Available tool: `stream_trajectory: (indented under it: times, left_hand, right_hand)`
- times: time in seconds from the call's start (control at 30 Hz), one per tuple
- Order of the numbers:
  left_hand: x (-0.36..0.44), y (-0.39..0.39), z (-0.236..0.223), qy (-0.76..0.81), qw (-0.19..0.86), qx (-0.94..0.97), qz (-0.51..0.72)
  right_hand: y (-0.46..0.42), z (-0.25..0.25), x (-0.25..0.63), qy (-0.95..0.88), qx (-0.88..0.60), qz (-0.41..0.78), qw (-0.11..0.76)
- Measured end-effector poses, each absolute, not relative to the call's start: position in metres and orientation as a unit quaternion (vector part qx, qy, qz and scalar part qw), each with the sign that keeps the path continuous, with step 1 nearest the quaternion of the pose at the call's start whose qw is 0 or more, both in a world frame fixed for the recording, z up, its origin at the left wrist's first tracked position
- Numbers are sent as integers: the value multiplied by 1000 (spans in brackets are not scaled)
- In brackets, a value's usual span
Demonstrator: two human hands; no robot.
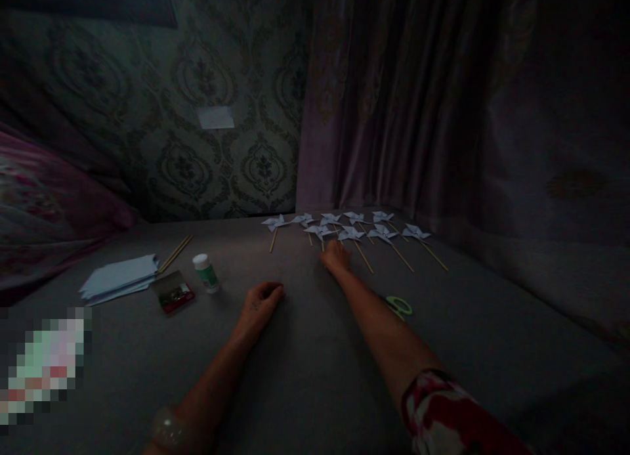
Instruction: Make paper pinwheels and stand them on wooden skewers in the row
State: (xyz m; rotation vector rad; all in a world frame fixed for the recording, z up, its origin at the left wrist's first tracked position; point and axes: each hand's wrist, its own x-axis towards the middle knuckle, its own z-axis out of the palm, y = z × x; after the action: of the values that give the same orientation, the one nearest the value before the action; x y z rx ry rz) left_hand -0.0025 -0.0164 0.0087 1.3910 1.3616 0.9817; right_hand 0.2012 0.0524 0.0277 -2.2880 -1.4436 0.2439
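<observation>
Several white paper pinwheels (350,228) on thin wooden sticks lie in two rows at the far side of the grey surface. My right hand (336,256) reaches out to them, its fingers curled on the stick of a front-row pinwheel (317,232). My left hand (259,304) rests on the surface nearer to me, knuckles up, fingers curled under; what is inside them is hidden.
At the left lie a stack of white paper (118,278), spare wooden sticks (176,252), a small white glue bottle (205,272) and a small red box (172,292). Green-handled scissors (398,305) lie by my right forearm. A curtain hangs to the right, patterned wall behind.
</observation>
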Motion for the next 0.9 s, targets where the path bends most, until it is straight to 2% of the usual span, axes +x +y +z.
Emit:
stream_trajectory:
  times: [0.9]
  left_hand:
    - [-5,-13,3,543,455,585,395]
  right_hand:
    - [56,22,198,-565,-812,57,137]
